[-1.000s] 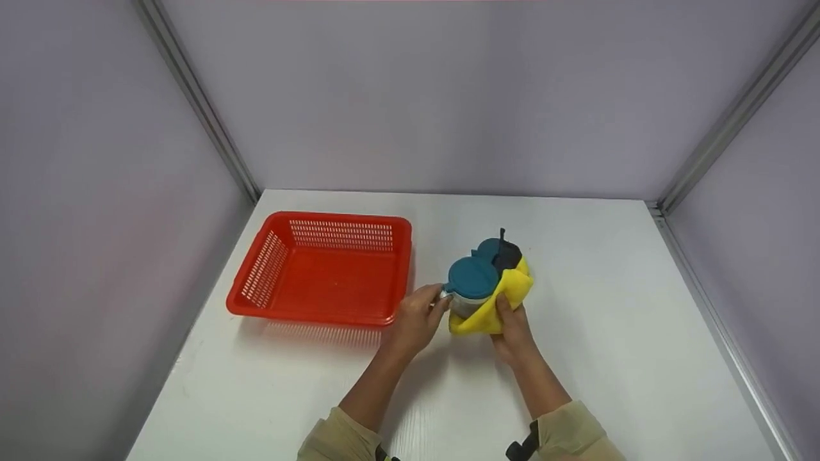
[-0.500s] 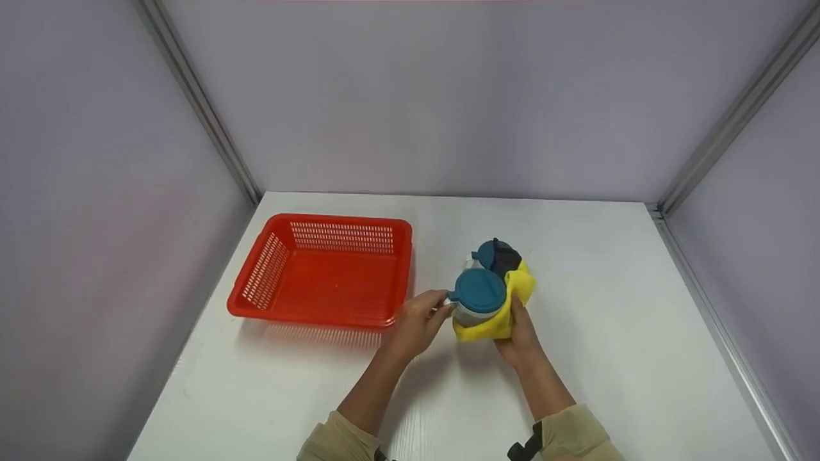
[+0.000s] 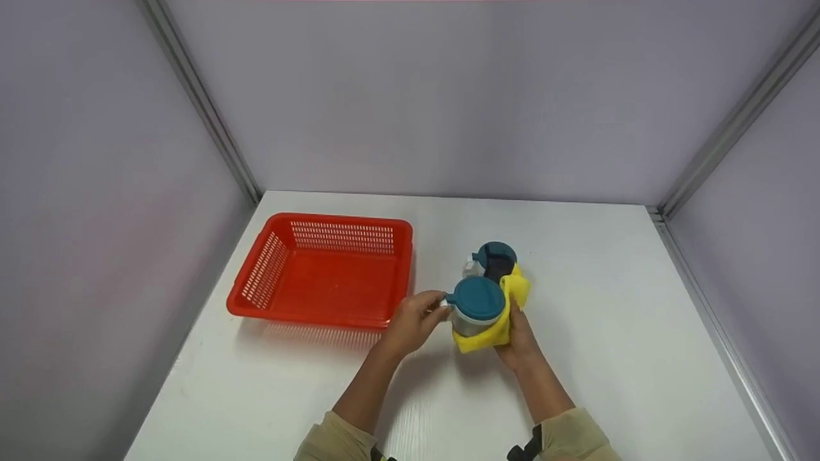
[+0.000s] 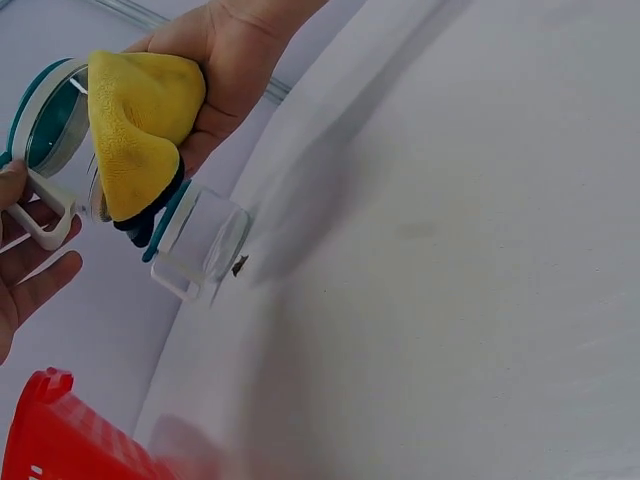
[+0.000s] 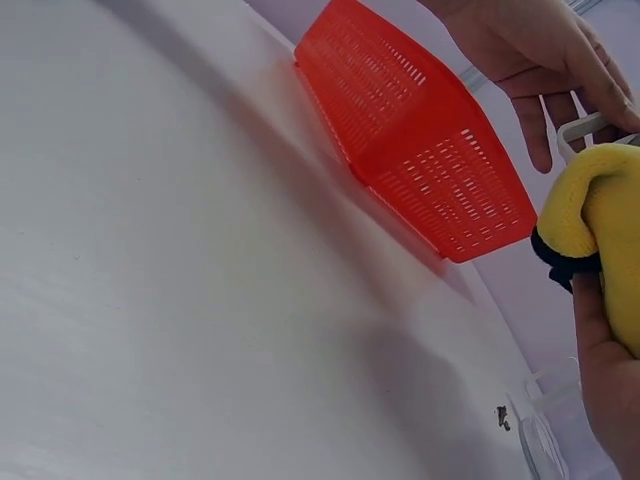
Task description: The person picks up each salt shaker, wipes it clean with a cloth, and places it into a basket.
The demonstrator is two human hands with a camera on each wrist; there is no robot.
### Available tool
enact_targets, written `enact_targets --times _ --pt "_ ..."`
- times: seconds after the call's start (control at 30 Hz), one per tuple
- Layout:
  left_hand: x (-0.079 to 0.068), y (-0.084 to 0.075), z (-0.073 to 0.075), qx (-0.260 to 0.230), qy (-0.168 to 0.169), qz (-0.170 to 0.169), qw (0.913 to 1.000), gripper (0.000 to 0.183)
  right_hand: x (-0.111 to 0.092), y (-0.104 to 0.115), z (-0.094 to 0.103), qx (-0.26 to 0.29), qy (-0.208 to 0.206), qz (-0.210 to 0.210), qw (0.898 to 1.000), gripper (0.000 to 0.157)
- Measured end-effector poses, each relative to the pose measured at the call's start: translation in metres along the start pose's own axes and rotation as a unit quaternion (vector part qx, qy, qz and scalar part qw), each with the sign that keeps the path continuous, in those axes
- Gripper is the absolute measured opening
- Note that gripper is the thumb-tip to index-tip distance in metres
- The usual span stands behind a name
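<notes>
My left hand (image 3: 413, 323) pinches the white handle of a clear jar (image 3: 479, 299) with a round teal lid. A yellow cloth (image 3: 490, 338) with a dark grey underside (image 3: 500, 267) wraps the jar's right side. Through this cloth my right hand (image 3: 520, 342) grips the jar, its thumb showing at the front and most fingers hidden. The left wrist view shows the jar tilted and held above the table. A second clear jar (image 4: 205, 235) with the same kind of teal lid stands on the table behind, partly covered by the cloth in the head view.
To the left is a red plastic basket (image 3: 320, 318) with slotted walls, its near right corner close to my left hand. Beside the second jar lies a small dark scrap (image 4: 239, 266). Pale walls rise around the white table (image 3: 615, 307).
Both hands have brought the jar and cloth slightly toward me, showing more of the jar behind. The cloth's dark flap, which stuck up earlier, now hangs lower.
</notes>
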State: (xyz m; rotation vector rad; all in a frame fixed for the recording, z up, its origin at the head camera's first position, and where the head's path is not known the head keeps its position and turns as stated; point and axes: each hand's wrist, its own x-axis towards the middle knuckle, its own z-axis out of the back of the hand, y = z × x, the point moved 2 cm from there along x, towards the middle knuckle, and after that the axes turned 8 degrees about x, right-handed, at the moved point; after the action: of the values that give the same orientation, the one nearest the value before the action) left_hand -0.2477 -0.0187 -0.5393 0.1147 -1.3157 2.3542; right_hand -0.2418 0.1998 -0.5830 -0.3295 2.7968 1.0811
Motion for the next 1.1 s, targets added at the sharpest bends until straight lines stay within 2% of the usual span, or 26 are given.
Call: enact_targets --times 0.13,0.23,0.43,0.73,0.93,1.1 --pt "0.000 0.000 -0.001 -0.008 -0.008 0.027 0.9996 0.019 0.002 -0.001 -0.001 0.004 -0.011 0.012 1.000 0.048" --pt "-0.001 -0.001 -0.002 -0.033 -0.009 0.045 0.9984 0.019 0.004 -0.002 0.000 0.004 -0.027 0.015 1.000 0.049" --pt "0.000 -0.001 -0.005 -0.073 -0.008 0.046 0.9963 0.020 0.005 -0.005 0.004 0.013 -0.059 0.019 0.998 0.051" --pt "-0.001 0.000 -0.005 -0.054 -0.007 0.053 0.9971 0.024 0.007 -0.008 0.005 0.011 -0.083 0.027 0.996 0.054" --pt "-0.001 0.002 -0.005 -0.021 0.000 0.067 0.9976 0.030 0.005 -0.010 0.007 0.026 -0.109 0.010 0.994 0.060" --pt "-0.002 0.003 -0.005 -0.022 0.007 0.074 0.9970 0.029 0.005 -0.011 0.008 0.031 -0.111 0.004 0.993 0.065"
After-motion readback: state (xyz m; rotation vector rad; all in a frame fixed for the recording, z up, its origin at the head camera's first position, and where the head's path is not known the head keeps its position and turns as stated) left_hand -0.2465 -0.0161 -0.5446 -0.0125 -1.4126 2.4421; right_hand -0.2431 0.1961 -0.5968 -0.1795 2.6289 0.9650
